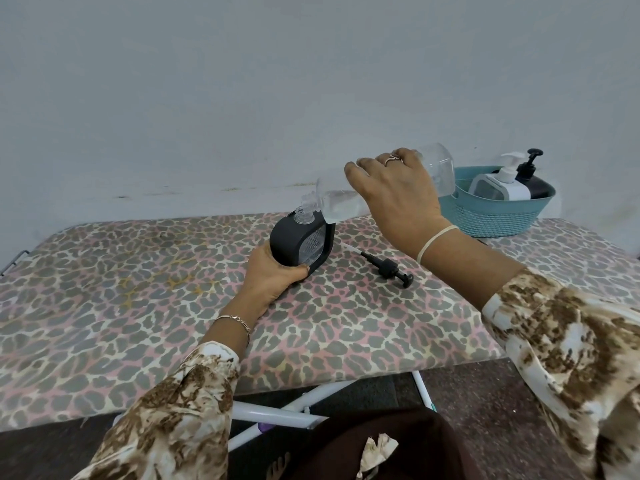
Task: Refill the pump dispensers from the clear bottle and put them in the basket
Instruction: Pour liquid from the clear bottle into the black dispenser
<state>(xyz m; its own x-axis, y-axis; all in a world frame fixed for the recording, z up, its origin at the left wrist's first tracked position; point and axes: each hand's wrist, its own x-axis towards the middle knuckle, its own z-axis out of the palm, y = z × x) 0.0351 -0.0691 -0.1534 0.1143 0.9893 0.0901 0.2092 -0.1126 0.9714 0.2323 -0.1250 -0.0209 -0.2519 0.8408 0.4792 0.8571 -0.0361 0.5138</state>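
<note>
Head: right hand (398, 192) grips one clear bottle (334, 199), left hand (273, 275) one black dispenser (287, 240); two dispensers (509, 190) (535, 187) in basket (491, 216).

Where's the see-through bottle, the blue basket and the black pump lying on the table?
clear bottle (334, 199), head view, on its body near the neck.
blue basket (491, 218), head view, on its woven front wall.
black pump (387, 267), head view, on its collar in the middle.
</note>
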